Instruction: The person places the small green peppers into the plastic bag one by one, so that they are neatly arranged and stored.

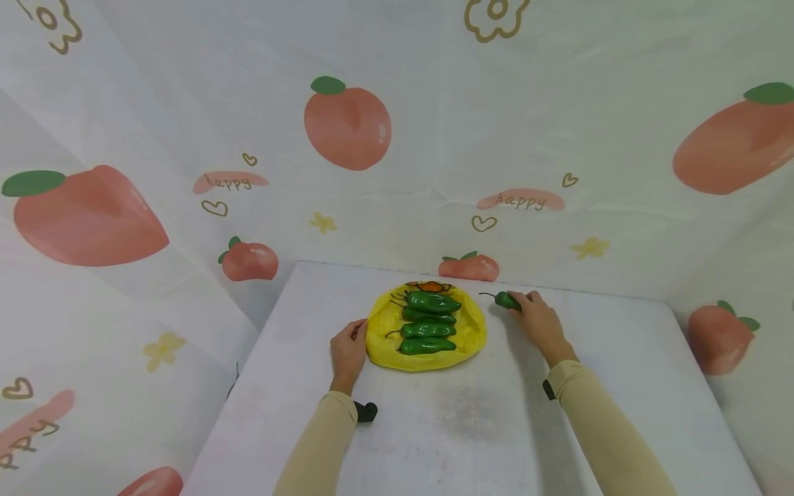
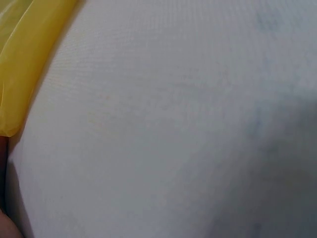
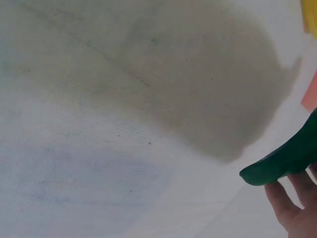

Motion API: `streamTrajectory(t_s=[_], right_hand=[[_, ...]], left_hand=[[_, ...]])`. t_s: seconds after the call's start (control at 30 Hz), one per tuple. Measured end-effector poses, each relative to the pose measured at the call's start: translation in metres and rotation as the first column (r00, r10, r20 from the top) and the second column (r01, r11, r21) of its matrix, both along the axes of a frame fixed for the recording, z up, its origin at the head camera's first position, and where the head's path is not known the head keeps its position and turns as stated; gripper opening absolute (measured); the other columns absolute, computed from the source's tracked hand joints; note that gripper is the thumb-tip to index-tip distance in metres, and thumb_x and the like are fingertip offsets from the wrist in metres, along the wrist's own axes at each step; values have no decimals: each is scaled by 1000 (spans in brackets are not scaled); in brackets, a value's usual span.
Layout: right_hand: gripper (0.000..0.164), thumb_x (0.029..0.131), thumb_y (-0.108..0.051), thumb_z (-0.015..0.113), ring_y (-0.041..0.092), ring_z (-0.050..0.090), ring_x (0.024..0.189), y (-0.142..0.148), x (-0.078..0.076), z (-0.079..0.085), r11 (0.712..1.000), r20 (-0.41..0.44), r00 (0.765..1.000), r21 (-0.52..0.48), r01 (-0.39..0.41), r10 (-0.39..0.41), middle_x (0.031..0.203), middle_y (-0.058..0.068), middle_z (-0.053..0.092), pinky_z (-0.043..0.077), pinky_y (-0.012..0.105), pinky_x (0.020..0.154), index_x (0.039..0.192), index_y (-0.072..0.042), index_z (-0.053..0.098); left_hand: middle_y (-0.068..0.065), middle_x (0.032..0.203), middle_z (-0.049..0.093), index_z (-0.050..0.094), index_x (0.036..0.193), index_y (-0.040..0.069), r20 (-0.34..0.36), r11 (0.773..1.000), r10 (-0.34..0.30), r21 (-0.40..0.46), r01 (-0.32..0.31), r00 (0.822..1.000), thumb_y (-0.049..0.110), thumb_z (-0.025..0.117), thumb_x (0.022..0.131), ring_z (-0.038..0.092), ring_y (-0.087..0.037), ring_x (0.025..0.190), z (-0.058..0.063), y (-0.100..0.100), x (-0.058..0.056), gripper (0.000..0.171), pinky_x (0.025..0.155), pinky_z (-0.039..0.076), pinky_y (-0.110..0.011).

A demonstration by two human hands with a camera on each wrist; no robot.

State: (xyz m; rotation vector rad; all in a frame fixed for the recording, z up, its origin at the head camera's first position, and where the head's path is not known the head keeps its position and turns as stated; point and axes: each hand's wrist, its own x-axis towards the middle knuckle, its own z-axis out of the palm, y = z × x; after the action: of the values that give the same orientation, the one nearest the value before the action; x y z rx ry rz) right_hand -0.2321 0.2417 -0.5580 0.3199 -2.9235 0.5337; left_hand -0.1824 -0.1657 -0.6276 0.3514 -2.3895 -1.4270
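A yellow plastic bag [image 1: 397,359] with its rim rolled open lies on the table, several green peppers [image 1: 428,329] lined up inside it. My left hand [image 1: 349,351] pinches the bag's left edge; in the left wrist view only a sliver of that hand shows beside the yellow plastic [image 2: 29,59]. To the right of the bag, my right hand [image 1: 540,324] holds another green pepper [image 1: 507,300], its thin stem pointing left. The right wrist view shows this pepper [image 3: 282,161] on the fingers [image 3: 282,203], with its shadow cast on the table surface.
The white table [image 1: 459,434] has a grey smudge in front of the bag. A cloth wall [image 1: 409,207] printed with peaches, hearts and "happy" stands behind and at both sides. Black wrist devices [image 1: 366,412] sit at both sleeves.
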Motion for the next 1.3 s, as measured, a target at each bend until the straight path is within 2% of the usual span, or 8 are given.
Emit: streamTrajectory(t_s=[0.23, 0.63, 1.03, 1.3], right_hand=[[44, 100, -21, 66, 37, 62, 92, -7, 3, 9, 1000, 47, 999, -9, 13, -13, 114, 23, 57, 55, 56, 88, 142, -11, 57], [42, 97, -21, 71, 34, 60, 89, -24, 13, 20, 998, -68, 997, -59, -38, 34, 111, 19, 61, 56, 53, 82, 137, -13, 62], [42, 95, -22, 73, 33, 63, 88, -39, 18, 32, 997, -101, 993, -44, -61, 56, 111, 17, 64, 57, 50, 80, 135, -15, 65], [44, 92, -24, 76, 34, 65, 90, -49, 20, 35, 992, -129, 986, -53, -117, 109, 113, 15, 66, 57, 51, 80, 134, -14, 66]], left_hand=[[-6, 92, 78, 79, 111, 12, 7, 1000, -3, 4, 3, 1000, 26, 64, 102, 63, -13, 75, 0, -1, 0, 22, 65, 50, -19], [-6, 92, 78, 79, 112, 12, 3, 1000, -4, -11, 4, 1000, 27, 65, 102, 65, -15, 76, 1, -1, 1, 23, 66, 52, -19], [-6, 91, 77, 78, 112, 11, 18, 1000, -8, 11, 8, 1000, 28, 64, 102, 63, -15, 76, 2, -1, 2, 24, 66, 51, -19], [-6, 94, 78, 78, 113, 11, 27, 1000, -9, -2, 9, 1000, 29, 64, 102, 65, -16, 79, 3, -2, 3, 25, 68, 52, -21]])
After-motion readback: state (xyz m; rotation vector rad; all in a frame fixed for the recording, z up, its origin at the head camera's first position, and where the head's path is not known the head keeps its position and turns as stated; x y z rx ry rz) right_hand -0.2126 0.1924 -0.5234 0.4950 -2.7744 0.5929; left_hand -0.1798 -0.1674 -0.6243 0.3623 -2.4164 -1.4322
